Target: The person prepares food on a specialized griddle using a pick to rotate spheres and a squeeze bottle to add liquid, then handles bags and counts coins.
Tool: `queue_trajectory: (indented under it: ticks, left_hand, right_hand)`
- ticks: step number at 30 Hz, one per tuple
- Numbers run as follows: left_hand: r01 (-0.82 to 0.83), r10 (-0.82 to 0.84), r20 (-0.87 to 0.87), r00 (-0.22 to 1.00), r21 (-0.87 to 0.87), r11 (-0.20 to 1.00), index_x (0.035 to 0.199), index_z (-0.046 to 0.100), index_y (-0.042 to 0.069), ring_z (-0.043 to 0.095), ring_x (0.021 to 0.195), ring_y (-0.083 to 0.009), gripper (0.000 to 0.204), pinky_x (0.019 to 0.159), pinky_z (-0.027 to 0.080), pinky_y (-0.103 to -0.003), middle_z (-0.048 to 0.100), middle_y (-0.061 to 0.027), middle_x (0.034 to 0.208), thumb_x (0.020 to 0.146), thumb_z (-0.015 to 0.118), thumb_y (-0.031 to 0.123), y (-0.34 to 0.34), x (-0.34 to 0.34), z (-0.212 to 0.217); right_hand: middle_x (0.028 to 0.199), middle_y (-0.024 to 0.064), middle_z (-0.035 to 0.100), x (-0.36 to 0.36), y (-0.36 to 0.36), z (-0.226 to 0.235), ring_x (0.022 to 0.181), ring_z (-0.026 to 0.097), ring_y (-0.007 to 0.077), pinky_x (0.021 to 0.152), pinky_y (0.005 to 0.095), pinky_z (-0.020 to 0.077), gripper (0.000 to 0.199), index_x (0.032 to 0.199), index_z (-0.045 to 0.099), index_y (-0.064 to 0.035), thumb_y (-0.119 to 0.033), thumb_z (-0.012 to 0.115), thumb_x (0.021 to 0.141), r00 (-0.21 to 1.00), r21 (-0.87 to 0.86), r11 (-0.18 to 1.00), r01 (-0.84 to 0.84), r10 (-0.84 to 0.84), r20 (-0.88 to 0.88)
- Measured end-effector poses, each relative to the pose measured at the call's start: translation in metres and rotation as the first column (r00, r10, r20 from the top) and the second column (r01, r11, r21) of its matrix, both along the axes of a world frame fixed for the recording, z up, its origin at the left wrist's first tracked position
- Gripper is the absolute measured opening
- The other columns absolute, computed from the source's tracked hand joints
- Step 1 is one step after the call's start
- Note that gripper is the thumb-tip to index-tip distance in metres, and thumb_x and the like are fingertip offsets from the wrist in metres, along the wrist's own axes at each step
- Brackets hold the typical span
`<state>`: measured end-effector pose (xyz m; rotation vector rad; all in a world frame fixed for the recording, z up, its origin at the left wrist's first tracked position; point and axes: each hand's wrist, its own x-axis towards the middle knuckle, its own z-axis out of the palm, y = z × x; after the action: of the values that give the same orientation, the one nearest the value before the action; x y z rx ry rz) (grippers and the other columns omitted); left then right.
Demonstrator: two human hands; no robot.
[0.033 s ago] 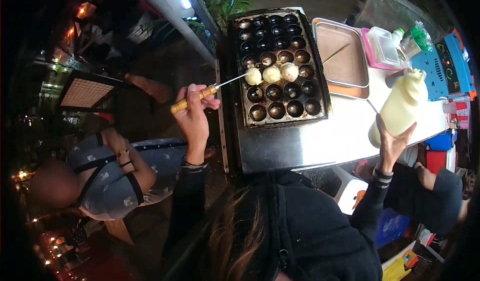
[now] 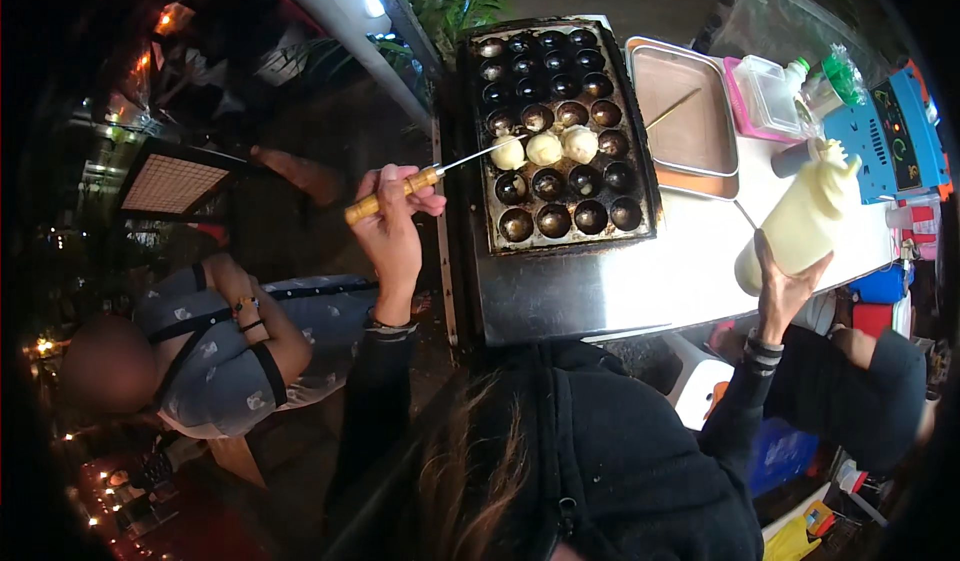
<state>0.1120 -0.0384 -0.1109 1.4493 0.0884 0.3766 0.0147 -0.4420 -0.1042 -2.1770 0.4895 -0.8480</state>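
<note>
My left hand (image 2: 392, 223) is closed round the wooden handle of a thin metal pick (image 2: 395, 194). The pick's tip reaches the leftmost of three pale dough balls (image 2: 508, 154), which sit in one row of a dark takoyaki pan (image 2: 627, 243). Most of the pan's other round hollows look dark and bare; a few hold small bits. Over on the right, my right hand (image 2: 790, 286) grips the lower end of a plump pale-yellow container (image 2: 805, 211). Its far end looks puckered, and I cannot make out its exact kind. It is held tilted above the white tabletop.
Right of the pan lies a metal tray (image 2: 690, 101) with a thin stick in it. Beyond are a clear plastic box (image 2: 768, 96), a grey cup (image 2: 790, 159) and a blue appliance (image 2: 880, 131). A person (image 2: 225, 346) with crossed arms is at the left, near a slanted pole (image 2: 345, 31).
My left hand and the pick have shifted very slightly right. The yellow container in my right hand leans a touch further right. The dough balls stay in their hollows.
</note>
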Motion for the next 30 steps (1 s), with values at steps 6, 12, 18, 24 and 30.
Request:
queue_trajectory:
  ticks: [6,12,18,24,30]
  left_hand:
    - [0.119,-0.119,-0.005,0.993,0.093,0.988,0.089,0.057,-0.003,0.063,0.06,-0.0121,0.03,0.053,0.052,-0.024,0.064,-0.0096,0.073,0.096,0.051,0.026,-0.01,-0.003,-0.017]
    - [0.064,-0.064,0.091,0.994,0.009,0.998,0.09,0.057,-0.004,0.063,0.055,-0.0131,0.029,0.05,0.051,-0.023,0.063,-0.0096,0.068,0.097,0.049,0.022,0.0,-0.015,0.0]
    - [-0.036,0.05,0.104,0.993,-0.132,0.991,0.088,0.057,-0.004,0.061,0.053,-0.0124,0.027,0.048,0.052,-0.024,0.062,-0.0094,0.068,0.096,0.05,0.021,0.02,-0.047,0.016]
    - [-0.051,0.078,0.108,0.991,-0.23,0.972,0.09,0.058,-0.003,0.06,0.052,-0.0128,0.028,0.048,0.051,-0.025,0.06,-0.0078,0.066,0.096,0.051,0.025,0.017,-0.076,0.022]
    - [-0.082,0.081,-0.014,0.997,-0.318,0.945,0.09,0.059,0.0,0.06,0.051,-0.0134,0.032,0.048,0.05,-0.025,0.059,-0.0058,0.065,0.094,0.054,0.031,0.013,-0.107,0.021]
  right_hand:
    - [0.115,0.0189,0.053,-0.005,-0.012,-0.058,0.107,0.051,0.0281,0.095,0.0428,0.04,0.08,0.127,0.037,0.0032,-0.021,0.083,0.067,0.988,-0.055,0.988,0.145,-0.142,0.066]
    - [0.113,0.0203,0.054,-0.013,-0.028,-0.107,0.101,0.053,0.0314,0.093,0.045,0.0417,0.061,0.119,0.048,0.0044,-0.022,0.079,0.073,0.988,-0.113,0.982,0.152,-0.153,-0.001]
    - [0.109,0.0224,0.055,-0.013,-0.006,-0.139,0.1,0.054,0.032,0.091,0.0444,0.0448,0.071,0.121,0.044,0.007,-0.031,0.079,0.072,0.976,0.106,0.979,0.177,-0.188,0.112]
    - [0.111,0.0227,0.054,-0.026,-0.006,-0.157,0.101,0.056,0.0319,0.093,0.043,0.0466,0.079,0.123,0.034,0.004,-0.031,0.082,0.069,0.966,0.091,0.971,0.219,-0.229,0.123]
    - [0.111,0.0227,0.054,-0.042,-0.022,-0.179,0.1,0.056,0.0315,0.091,0.0418,0.0451,0.082,0.122,0.031,0.0036,-0.032,0.082,0.069,0.992,-0.029,0.994,0.102,-0.104,-0.065]
